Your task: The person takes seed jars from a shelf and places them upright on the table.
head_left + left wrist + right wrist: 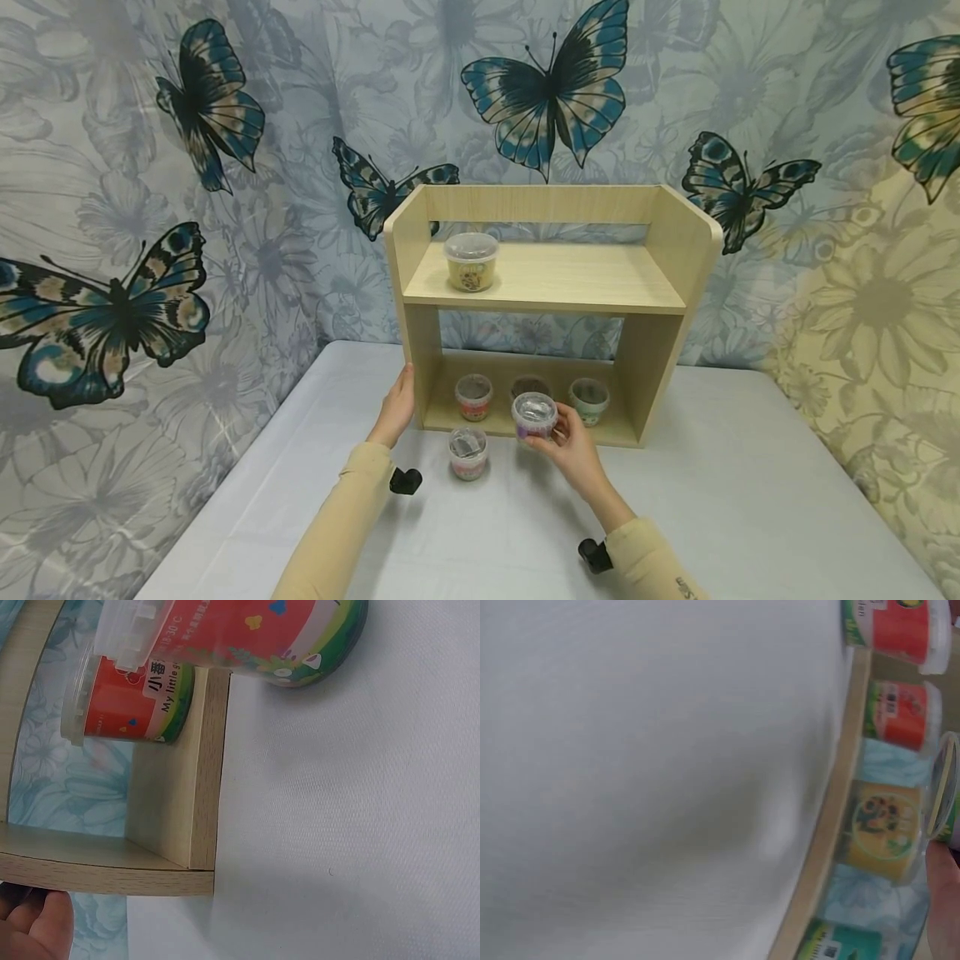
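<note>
A small wooden two-tier shelf (543, 304) stands on the table. My left hand (395, 408) rests against the outside of its left side panel, fingertips touching the wood in the left wrist view. My right hand (572, 450) pinches a lidded plastic tub with a purple label (534, 417) by its side, in front of the lower tier. Behind it, partly hidden, is a yellow-labelled tub (889, 825). On the lower tier are also a red-labelled tub (474, 398) and a green-labelled tub (589, 402). Another red-labelled tub (468, 455) stands on the table before the shelf.
A yellow tub with a clear lid (471, 262) sits at the left of the upper tier. White cloth covers the table (750, 483). Butterfly-patterned wall covering (551, 92) rises behind and beside it. Each wrist carries a small black camera.
</note>
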The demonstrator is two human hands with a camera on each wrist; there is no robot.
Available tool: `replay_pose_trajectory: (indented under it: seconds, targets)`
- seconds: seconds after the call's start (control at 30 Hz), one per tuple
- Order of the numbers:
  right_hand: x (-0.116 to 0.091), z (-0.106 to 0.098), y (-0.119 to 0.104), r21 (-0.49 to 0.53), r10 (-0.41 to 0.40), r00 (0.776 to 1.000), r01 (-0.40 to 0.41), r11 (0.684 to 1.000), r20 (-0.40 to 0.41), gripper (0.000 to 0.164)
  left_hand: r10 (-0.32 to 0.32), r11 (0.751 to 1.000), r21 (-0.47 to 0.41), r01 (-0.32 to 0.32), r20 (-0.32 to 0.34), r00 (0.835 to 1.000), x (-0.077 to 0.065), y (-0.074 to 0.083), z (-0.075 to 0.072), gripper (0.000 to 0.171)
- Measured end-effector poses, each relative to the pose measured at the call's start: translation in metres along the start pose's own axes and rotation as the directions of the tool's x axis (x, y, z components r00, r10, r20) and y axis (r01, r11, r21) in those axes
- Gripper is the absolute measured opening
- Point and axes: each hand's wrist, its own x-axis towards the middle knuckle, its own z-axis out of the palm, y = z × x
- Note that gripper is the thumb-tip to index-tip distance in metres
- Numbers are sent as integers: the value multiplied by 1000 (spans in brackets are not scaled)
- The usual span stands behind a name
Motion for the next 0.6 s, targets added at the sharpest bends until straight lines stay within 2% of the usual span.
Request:
replay_pose_trajectory:
  seconds: [0.1,0.23,0.6]
  targets:
    - [2,1,14,-18,-7,1000,7,1000,-7,70,4,1000,5,-4,2,1000,0,0,0,83]
    - [0,2,19,-37,-23,1000,23,999,-3,69,4,1000,4,-4,7,1000,1,-1,0,85]
    - [-4,4,27,-46,4,999,-2,999,39,70,9,1000,-5,-9,17,1000,0,0,-1,85]
